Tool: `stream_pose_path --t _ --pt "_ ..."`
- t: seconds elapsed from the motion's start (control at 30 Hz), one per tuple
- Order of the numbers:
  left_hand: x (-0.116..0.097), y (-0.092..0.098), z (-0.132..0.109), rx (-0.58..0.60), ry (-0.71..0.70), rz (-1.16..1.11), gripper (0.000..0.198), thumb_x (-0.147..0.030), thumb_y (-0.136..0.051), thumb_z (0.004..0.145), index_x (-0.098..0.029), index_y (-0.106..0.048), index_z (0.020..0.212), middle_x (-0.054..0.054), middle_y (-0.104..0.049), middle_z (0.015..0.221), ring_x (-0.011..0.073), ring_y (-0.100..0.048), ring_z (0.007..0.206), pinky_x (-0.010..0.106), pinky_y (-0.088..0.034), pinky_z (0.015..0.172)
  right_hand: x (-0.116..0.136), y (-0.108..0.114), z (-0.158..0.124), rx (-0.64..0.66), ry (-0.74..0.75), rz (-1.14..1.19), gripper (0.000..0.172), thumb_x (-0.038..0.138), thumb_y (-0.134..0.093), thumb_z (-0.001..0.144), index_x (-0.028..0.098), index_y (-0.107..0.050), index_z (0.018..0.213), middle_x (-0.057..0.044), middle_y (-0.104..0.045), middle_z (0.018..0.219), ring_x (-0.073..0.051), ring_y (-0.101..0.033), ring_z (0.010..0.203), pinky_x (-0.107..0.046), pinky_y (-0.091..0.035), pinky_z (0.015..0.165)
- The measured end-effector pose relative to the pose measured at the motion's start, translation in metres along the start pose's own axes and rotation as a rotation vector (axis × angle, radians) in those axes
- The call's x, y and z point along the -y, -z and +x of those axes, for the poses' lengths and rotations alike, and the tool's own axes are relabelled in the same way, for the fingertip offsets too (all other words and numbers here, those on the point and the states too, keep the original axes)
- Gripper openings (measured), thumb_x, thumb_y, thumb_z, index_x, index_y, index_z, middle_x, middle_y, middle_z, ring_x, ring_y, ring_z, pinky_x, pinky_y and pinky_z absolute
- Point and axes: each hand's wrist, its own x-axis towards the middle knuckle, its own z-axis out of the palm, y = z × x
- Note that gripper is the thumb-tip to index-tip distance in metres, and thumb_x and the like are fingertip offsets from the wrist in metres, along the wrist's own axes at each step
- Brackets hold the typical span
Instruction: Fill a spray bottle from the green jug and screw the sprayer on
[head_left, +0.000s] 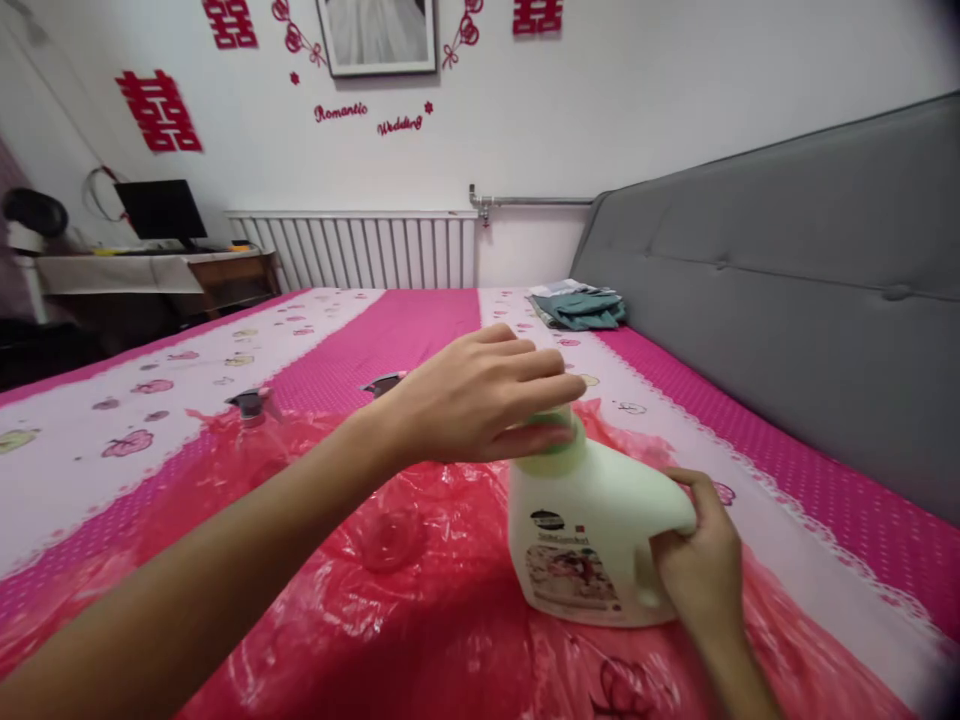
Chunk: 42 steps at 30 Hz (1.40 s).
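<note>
Left forearm [225,540] nearest, from near left; left hand [487,395] curls round green cap [553,417] directly beneath. White plastic handled bottle [577,495] roughly upright on crinkled red plastic sheet [420,630]; right hand [705,555] wraps handle from right.

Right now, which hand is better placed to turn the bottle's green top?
Probably the left hand: its fingers curl over the green top, while the right hand holds the bottle lower down, by its handle side.
</note>
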Motion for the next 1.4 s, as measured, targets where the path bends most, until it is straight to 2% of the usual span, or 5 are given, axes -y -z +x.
stream_pose_path --t 0.27,0.93,1.13,1.3,1.4 --pt "-0.005 -0.015 0.026 0.028 0.073 -0.028 0.026 -0.027 -0.041 0.099 -0.024 -0.059 0.081 -0.002 -0.063 0.062 0.018 -0.044 0.053 0.037 -0.032 0.063 0.005 -0.003 -0.009 -0.118 -0.026 -0.086 0.044 0.043 -0.054 0.062 0.024 -0.067 0.1 -0.004 -0.072 0.076 -0.027 -0.063 0.062 -0.035 -0.042 0.064" --pt "-0.04 -0.003 0.023 -0.002 0.371 -0.023 0.034 -0.028 -0.044 0.094 -0.022 -0.061 0.066 -0.002 -0.061 0.049 0.0143 -0.03 0.045 0.04 -0.036 0.072 0.0 -0.02 -0.017 -0.242 0.015 -0.105 0.039 0.042 -0.059 0.075 0.026 -0.066 0.11 0.0 -0.067 0.078 -0.025 -0.059 0.069 -0.033 -0.037 0.067" --pt "-0.033 -0.002 0.013 -0.012 0.39 -0.061 0.039 -0.028 -0.042 0.099 -0.021 -0.06 0.065 -0.002 -0.059 0.049 0.0132 -0.03 0.045 0.04 -0.037 0.073 0.003 -0.016 -0.017 -0.236 0.031 -0.126 0.044 0.039 -0.059 0.072 0.025 -0.068 0.113 0.0 -0.067 0.076 -0.024 -0.056 0.065 -0.033 -0.035 0.066" --pt "-0.036 -0.009 0.005 -0.171 0.425 -0.649 0.016 -0.034 -0.061 0.101 -0.02 -0.069 0.101 0.009 -0.08 0.099 0.023 -0.074 0.09 0.038 -0.053 0.082 -0.001 -0.008 -0.012 -0.102 0.056 -0.056 0.048 0.039 -0.061 0.066 0.025 -0.072 0.11 0.0 -0.075 0.083 -0.025 -0.065 0.068 -0.033 -0.041 0.065" --pt "-0.043 -0.022 0.009 -0.349 0.592 -1.232 0.036 -0.035 -0.081 0.09 -0.025 -0.063 0.119 0.006 -0.08 0.1 0.0221 -0.078 0.095 0.032 -0.06 0.078 -0.006 -0.002 -0.007 -0.042 0.033 -0.018 0.044 0.041 -0.064 0.065 0.023 -0.073 0.104 -0.002 -0.078 0.085 -0.027 -0.068 0.074 -0.034 -0.044 0.066"
